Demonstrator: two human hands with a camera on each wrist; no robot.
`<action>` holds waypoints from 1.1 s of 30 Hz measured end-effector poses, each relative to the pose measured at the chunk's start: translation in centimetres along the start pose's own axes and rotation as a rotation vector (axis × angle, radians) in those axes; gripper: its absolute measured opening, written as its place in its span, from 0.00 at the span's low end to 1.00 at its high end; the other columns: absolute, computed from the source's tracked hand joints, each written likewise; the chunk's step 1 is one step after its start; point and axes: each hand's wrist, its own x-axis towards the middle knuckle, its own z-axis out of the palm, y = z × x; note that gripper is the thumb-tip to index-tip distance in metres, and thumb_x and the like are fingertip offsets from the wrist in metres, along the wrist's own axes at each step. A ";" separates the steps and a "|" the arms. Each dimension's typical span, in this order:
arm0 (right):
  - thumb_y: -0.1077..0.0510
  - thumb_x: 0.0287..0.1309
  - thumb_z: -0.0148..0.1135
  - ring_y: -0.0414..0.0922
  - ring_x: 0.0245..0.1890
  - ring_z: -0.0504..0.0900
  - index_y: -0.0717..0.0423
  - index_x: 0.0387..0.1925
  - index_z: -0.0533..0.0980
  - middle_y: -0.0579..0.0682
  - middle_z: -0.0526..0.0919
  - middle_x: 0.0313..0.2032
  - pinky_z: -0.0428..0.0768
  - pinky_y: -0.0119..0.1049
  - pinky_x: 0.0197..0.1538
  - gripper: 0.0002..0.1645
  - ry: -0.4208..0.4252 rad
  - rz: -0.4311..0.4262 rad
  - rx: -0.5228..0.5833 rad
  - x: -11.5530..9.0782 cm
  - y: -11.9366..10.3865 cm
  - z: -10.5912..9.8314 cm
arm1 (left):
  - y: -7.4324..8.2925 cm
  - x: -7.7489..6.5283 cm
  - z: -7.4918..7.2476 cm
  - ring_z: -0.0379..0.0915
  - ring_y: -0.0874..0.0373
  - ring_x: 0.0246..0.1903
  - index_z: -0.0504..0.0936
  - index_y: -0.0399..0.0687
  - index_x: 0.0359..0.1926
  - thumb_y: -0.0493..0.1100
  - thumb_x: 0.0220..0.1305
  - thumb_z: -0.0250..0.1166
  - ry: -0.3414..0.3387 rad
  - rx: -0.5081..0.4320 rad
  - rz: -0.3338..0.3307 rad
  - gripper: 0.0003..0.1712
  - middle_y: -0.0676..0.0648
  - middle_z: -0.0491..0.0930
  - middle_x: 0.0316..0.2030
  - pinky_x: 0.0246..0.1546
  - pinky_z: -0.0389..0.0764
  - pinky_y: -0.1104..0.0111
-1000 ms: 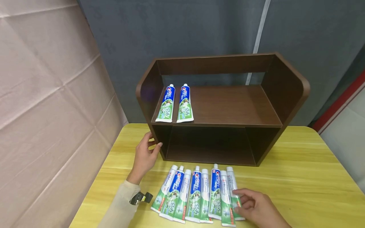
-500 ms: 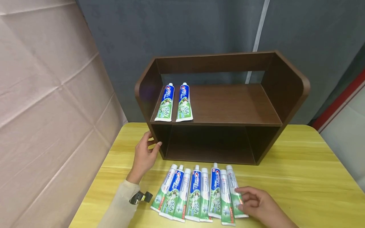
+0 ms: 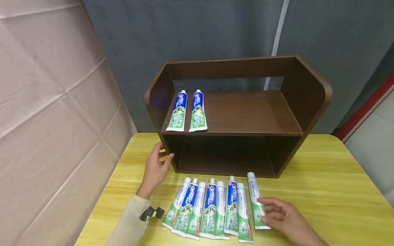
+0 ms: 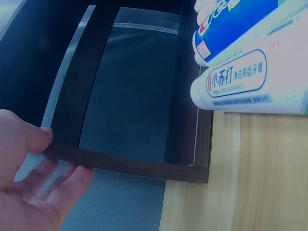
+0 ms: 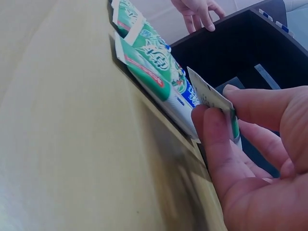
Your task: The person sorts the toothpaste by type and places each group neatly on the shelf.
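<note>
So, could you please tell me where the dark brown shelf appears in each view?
Head: the shelf stands right of centre, beyond the row of tubes.
Left wrist: the shelf fills the upper left and middle.
Right wrist: the shelf is at upper right.
Shared landmark: the left hand, at the shelf's side in all three.

Grey backdrop (image 3: pixel 215 30) — pale creased cloth (image 3: pixel 55 102)

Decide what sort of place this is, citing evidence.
Likely a staged work area: a creased pale covering lines one side, and a brown shelf unit stands with toothpaste tubes laid out before it.
</note>
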 end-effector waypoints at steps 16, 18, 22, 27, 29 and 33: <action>0.61 0.72 0.66 0.39 0.45 0.90 0.66 0.73 0.68 0.38 0.87 0.52 0.91 0.34 0.45 0.33 0.034 -0.160 -0.081 0.0 -0.7 -1.4 | 0.0 -0.1 0.0 0.87 0.41 0.52 0.73 0.49 0.70 0.36 0.71 0.70 -0.003 0.013 -0.006 0.29 0.41 0.81 0.59 0.43 0.92 0.53; 0.61 0.72 0.66 0.39 0.46 0.90 0.66 0.73 0.68 0.41 0.87 0.52 0.91 0.34 0.46 0.33 0.040 -0.153 -0.076 0.1 -0.9 -1.5 | 0.0 0.0 0.0 0.87 0.41 0.52 0.73 0.49 0.70 0.36 0.71 0.70 -0.006 0.017 -0.004 0.29 0.41 0.81 0.59 0.43 0.92 0.53; 0.61 0.71 0.67 0.41 0.45 0.91 0.65 0.73 0.69 0.44 0.86 0.52 0.91 0.35 0.46 0.34 0.052 -0.144 -0.050 0.1 -1.4 -1.6 | 0.1 0.0 0.0 0.87 0.41 0.52 0.73 0.48 0.70 0.36 0.71 0.70 -0.006 0.020 -0.001 0.29 0.40 0.81 0.59 0.43 0.92 0.52; 0.59 0.70 0.69 0.43 0.47 0.90 0.61 0.72 0.70 0.48 0.84 0.53 0.91 0.35 0.49 0.34 0.078 -0.132 -0.046 0.2 -1.9 -1.6 | 0.1 0.0 0.0 0.87 0.40 0.52 0.73 0.47 0.70 0.36 0.71 0.70 -0.005 0.020 0.001 0.29 0.40 0.81 0.59 0.42 0.92 0.52; 0.58 0.70 0.69 0.43 0.47 0.90 0.61 0.73 0.70 0.51 0.83 0.54 0.91 0.35 0.49 0.34 0.086 -0.119 -0.055 0.2 -2.1 -1.7 | 0.0 0.0 0.1 0.88 0.40 0.51 0.73 0.46 0.70 0.36 0.71 0.70 -0.004 0.021 0.005 0.29 0.40 0.81 0.59 0.42 0.92 0.53; 0.57 0.70 0.69 0.42 0.48 0.90 0.60 0.73 0.70 0.56 0.81 0.56 0.90 0.34 0.50 0.35 0.107 -0.087 -0.060 0.4 -2.4 -1.8 | 0.0 0.0 0.1 0.88 0.40 0.51 0.73 0.45 0.70 0.36 0.71 0.70 -0.002 0.030 0.018 0.29 0.40 0.81 0.60 0.42 0.92 0.53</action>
